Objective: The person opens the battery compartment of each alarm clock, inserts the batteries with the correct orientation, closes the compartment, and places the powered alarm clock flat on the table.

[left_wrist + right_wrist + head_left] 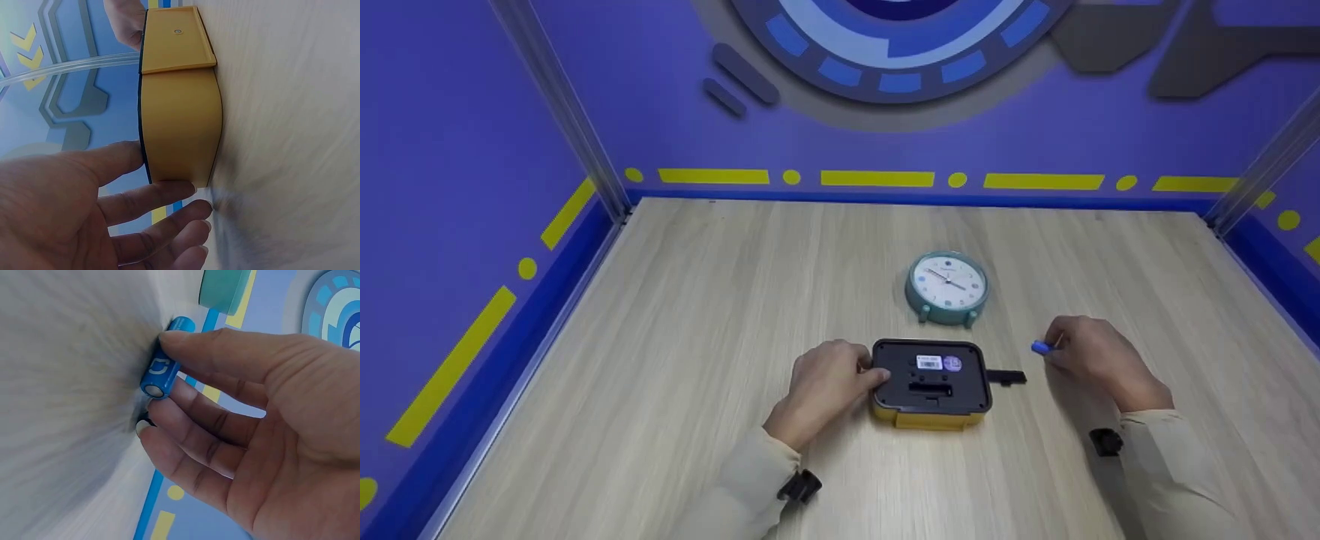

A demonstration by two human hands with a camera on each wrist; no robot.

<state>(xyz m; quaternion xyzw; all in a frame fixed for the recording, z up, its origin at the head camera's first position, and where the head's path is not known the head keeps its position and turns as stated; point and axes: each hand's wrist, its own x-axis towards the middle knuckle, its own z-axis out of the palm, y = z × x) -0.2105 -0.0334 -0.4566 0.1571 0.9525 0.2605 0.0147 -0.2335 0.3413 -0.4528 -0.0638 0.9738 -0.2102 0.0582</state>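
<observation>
A yellow box-shaped device [937,421] lies with its black back panel [896,397] facing up, showing a narrow slot [930,390] like a battery bay. At its left edge my left hand [826,384] grips it, thumb on the black back and index finger against the yellow side [180,124]. Over the table to the right, my right hand [1099,360] pinches a blue battery [160,374] between thumb and fingers; its flat end faces the right wrist camera. A slim black cover strip [1006,377] lies at the device's right side, between it and the right hand.
A round teal alarm clock [949,289] lies face up behind the device, its short feet toward me. The wooden tabletop [720,300] is bounded by blue panels [607,90] with yellow marks at the back and sides.
</observation>
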